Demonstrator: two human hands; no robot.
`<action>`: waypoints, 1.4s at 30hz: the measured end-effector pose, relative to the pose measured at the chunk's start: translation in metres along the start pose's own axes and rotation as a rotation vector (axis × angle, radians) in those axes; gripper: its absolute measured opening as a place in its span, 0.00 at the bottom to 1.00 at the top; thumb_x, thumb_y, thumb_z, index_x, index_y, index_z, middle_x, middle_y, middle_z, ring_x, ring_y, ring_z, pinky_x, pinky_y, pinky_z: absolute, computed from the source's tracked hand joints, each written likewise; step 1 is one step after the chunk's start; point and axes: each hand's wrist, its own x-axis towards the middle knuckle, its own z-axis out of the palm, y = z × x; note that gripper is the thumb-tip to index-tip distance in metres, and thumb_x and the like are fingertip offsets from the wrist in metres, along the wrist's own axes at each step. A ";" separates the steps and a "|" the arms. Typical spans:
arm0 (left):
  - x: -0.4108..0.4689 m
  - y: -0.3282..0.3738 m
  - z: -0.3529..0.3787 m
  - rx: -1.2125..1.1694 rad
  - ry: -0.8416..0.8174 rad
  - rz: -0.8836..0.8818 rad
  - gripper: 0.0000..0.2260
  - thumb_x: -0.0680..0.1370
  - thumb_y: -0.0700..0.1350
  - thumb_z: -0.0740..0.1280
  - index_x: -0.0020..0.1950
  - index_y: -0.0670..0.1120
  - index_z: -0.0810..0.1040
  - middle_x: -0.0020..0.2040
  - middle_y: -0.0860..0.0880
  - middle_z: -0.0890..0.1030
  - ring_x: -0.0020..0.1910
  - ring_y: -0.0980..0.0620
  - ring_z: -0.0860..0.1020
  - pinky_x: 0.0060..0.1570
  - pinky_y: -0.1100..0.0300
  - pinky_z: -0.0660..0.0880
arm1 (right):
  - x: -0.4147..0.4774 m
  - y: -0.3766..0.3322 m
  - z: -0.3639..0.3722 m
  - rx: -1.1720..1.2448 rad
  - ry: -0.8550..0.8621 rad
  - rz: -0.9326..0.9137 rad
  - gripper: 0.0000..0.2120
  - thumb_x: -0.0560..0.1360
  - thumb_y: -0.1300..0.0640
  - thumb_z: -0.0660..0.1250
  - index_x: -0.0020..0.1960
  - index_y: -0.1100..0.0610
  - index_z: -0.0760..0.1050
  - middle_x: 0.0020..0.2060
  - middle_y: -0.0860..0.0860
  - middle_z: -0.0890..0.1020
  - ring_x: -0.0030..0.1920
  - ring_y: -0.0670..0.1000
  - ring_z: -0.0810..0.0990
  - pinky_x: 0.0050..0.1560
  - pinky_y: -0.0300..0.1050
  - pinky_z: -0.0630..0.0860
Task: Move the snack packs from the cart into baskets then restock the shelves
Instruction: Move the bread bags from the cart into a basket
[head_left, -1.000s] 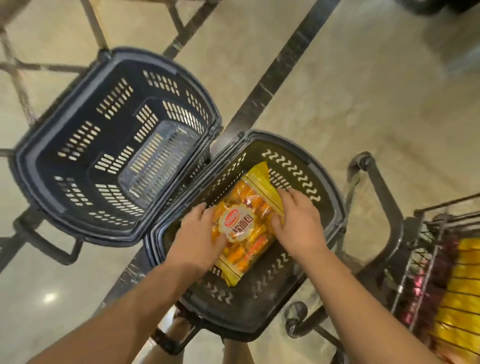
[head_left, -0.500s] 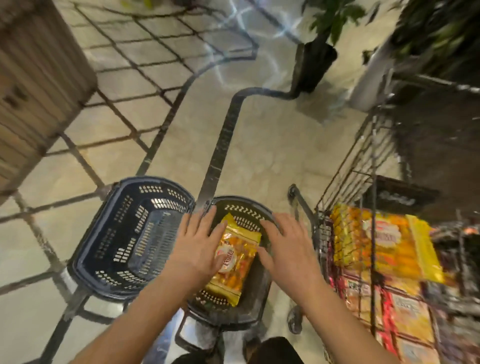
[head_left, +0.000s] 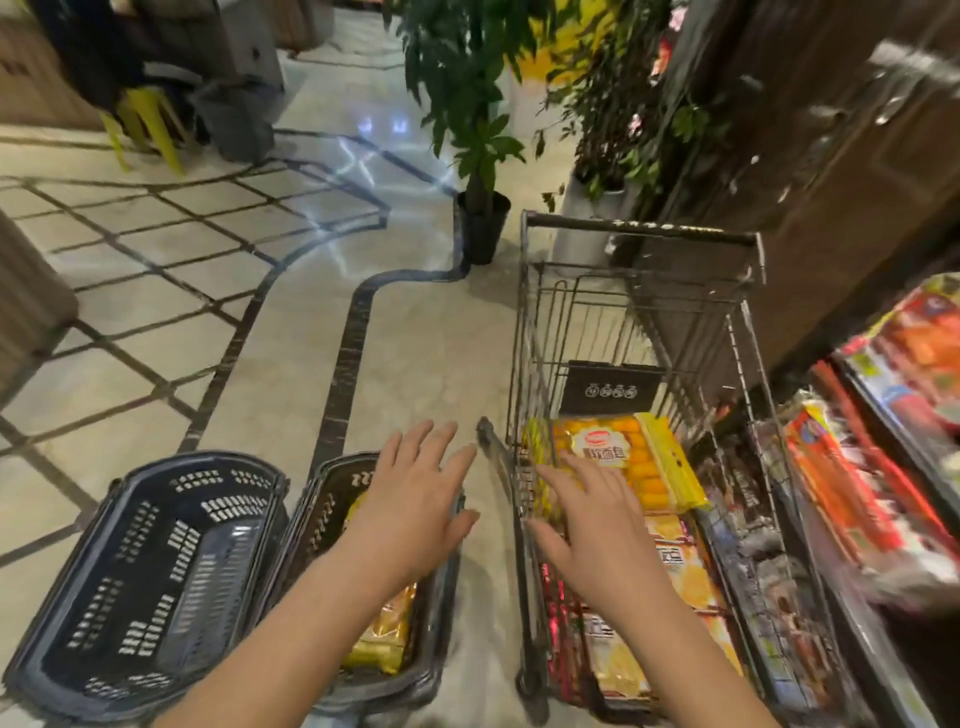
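- left hand (head_left: 415, 499), on the side away from the cart (head_left: 639, 235): bare, its back showing, four fingers and a thumb in view.
- left forearm (head_left: 291, 623): bare along all of its visible length, smooth, uncovered by any sleeve edge.
- right hand (head_left: 587, 519), on the cart side: bare, its back showing.
- right forearm (head_left: 691, 644): bare along its visible length.
- fingernails: too blurred to describe.

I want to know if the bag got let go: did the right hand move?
Yes. The right hand left the snack pack in the black basket and moved right, past the basket's rim, over the cart.
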 end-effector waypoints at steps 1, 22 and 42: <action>0.003 0.014 0.002 0.015 -0.013 0.004 0.30 0.79 0.59 0.68 0.78 0.50 0.68 0.81 0.42 0.63 0.80 0.38 0.60 0.77 0.39 0.57 | -0.007 0.013 -0.004 0.009 0.007 0.008 0.28 0.78 0.40 0.64 0.76 0.45 0.67 0.76 0.50 0.66 0.77 0.54 0.61 0.79 0.55 0.54; 0.068 0.260 0.042 0.047 -0.191 -0.050 0.31 0.82 0.62 0.61 0.82 0.52 0.59 0.83 0.47 0.56 0.82 0.43 0.53 0.80 0.45 0.55 | -0.080 0.272 -0.057 0.111 -0.052 0.103 0.28 0.80 0.42 0.63 0.78 0.47 0.64 0.75 0.49 0.66 0.77 0.52 0.62 0.78 0.53 0.57; 0.189 0.218 0.122 -0.108 -0.456 -0.195 0.32 0.82 0.61 0.62 0.83 0.51 0.57 0.84 0.46 0.52 0.83 0.43 0.50 0.79 0.46 0.54 | 0.050 0.335 0.011 0.125 -0.325 0.187 0.28 0.81 0.42 0.63 0.78 0.45 0.61 0.76 0.47 0.65 0.77 0.50 0.60 0.77 0.52 0.58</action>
